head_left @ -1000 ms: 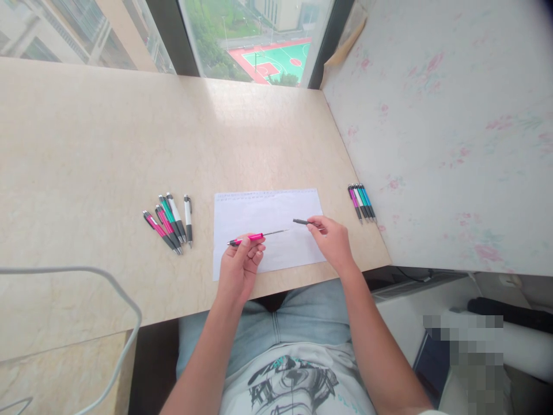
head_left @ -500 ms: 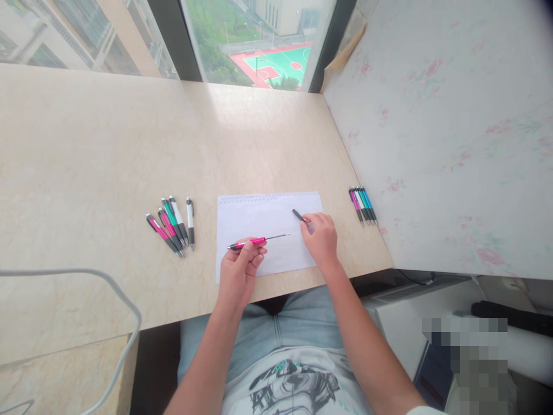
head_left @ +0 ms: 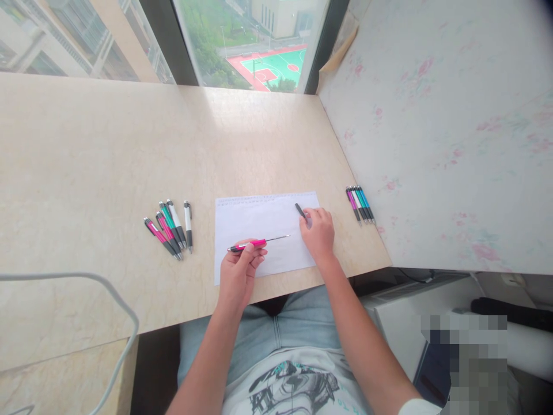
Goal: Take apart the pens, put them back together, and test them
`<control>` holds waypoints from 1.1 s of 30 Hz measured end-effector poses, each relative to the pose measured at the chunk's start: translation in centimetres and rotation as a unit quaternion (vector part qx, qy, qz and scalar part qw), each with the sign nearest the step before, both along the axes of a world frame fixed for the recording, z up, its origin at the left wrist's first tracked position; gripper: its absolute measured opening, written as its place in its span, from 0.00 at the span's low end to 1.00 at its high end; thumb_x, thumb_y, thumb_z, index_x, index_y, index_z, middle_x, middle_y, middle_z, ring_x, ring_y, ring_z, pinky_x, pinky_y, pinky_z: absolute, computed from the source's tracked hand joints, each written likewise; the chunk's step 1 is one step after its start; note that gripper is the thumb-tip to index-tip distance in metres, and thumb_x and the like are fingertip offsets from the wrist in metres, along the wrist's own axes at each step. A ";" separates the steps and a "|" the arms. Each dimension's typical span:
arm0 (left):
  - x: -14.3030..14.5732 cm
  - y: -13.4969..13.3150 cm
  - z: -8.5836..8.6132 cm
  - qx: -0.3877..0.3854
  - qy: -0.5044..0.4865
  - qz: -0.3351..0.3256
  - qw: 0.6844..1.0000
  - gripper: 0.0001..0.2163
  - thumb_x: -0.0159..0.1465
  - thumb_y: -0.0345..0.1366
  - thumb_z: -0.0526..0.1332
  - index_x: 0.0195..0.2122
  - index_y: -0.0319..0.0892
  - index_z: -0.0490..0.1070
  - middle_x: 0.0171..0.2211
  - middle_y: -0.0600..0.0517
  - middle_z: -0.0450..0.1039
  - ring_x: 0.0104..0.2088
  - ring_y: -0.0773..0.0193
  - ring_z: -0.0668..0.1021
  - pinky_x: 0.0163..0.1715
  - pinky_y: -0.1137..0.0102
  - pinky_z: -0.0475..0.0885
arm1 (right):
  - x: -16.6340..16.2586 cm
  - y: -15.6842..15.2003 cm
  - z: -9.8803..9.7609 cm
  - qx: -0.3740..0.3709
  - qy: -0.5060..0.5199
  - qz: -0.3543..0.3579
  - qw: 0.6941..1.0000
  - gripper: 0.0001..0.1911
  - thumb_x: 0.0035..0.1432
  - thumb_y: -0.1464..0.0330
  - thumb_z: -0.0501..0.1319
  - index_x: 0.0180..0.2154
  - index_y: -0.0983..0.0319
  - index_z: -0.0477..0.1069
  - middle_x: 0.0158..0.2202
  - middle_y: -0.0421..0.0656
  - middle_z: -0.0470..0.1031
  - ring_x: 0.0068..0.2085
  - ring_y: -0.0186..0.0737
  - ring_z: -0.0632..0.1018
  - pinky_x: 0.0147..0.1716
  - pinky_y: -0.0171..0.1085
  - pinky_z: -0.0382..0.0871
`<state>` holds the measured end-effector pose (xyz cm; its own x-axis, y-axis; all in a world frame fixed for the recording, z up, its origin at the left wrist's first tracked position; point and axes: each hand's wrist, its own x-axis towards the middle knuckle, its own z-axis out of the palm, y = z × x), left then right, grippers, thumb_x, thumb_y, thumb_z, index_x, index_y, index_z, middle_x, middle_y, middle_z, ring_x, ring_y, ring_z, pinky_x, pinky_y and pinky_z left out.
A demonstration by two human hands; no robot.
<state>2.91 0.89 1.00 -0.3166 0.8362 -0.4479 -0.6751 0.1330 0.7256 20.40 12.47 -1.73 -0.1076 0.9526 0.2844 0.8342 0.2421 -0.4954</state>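
My left hand (head_left: pixel 239 268) is closed around a pink pen barrel (head_left: pixel 258 243), held over the lower left of a white sheet of paper (head_left: pixel 254 216). Out of the barrel's right end sticks a thin ink refill (head_left: pixel 279 237), fully bare. Over the paper's right side, my right hand (head_left: pixel 318 233) pinches a black pen grip section (head_left: pixel 299 211), which tilts up and to the left. My fingers hide its lower end. Rows of small writing run along the paper's top edge.
Several pink, green and white pens (head_left: pixel 166 229) lie left of the paper. Another row of pens (head_left: pixel 360 204) lies at the right, beside the floral wall (head_left: pixel 432 144). A grey cable (head_left: pixel 121 300) loops across the lower left of the tabletop (head_left: pixel 86 173).
My right hand has turned the black grip section to a steeper angle. The left hand keeps its hold on the pink barrel, nearly still. The whole view has shifted slightly.
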 end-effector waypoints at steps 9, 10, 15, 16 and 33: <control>0.1 0.1 0.1 -0.006 0.001 0.003 1.000 0.13 0.56 0.40 0.70 0.37 0.38 0.77 0.36 0.47 0.81 0.32 0.67 0.80 0.33 0.73 0.74 | 0.6 -1.8 3.2 -0.065 0.180 0.060 0.980 0.11 0.63 0.64 0.56 0.43 0.60 0.74 0.40 0.46 0.76 0.37 0.41 0.75 0.37 0.41 0.71; 0.1 0.1 0.0 -0.005 0.003 0.003 1.000 0.12 0.56 0.40 0.70 0.37 0.38 0.77 0.36 0.47 0.81 0.32 0.67 0.80 0.33 0.73 0.74 | 0.4 -2.3 3.7 -0.096 0.215 0.093 0.967 0.11 0.64 0.63 0.56 0.43 0.59 0.74 0.40 0.45 0.76 0.38 0.40 0.76 0.36 0.39 0.71; 0.1 0.1 0.1 0.005 0.011 -0.010 1.000 0.11 0.57 0.39 0.69 0.37 0.39 0.75 0.35 0.47 0.81 0.32 0.67 0.81 0.34 0.74 0.75 | -0.8 -3.8 5.6 -0.159 0.241 0.228 0.930 0.07 0.61 0.64 0.60 0.40 0.58 0.74 0.36 0.42 0.77 0.34 0.37 0.76 0.34 0.37 0.71; 0.1 0.0 0.2 0.010 0.008 -0.014 1.000 0.11 0.57 0.39 0.69 0.38 0.39 0.75 0.36 0.47 0.81 0.33 0.66 0.81 0.34 0.74 0.75 | -0.9 -3.9 5.8 -0.154 0.231 0.235 0.931 0.06 0.62 0.65 0.59 0.37 0.58 0.74 0.34 0.41 0.76 0.34 0.37 0.75 0.34 0.37 0.70; -0.6 0.3 0.3 0.039 -0.019 0.046 0.998 0.11 0.61 0.39 0.67 0.42 0.43 0.69 0.39 0.46 0.81 0.41 0.64 0.83 0.45 0.72 0.76 | 0.9 -3.6 5.1 -0.086 0.126 0.138 0.979 0.05 0.61 0.68 0.58 0.34 0.59 0.73 0.32 0.42 0.76 0.33 0.39 0.74 0.34 0.38 0.68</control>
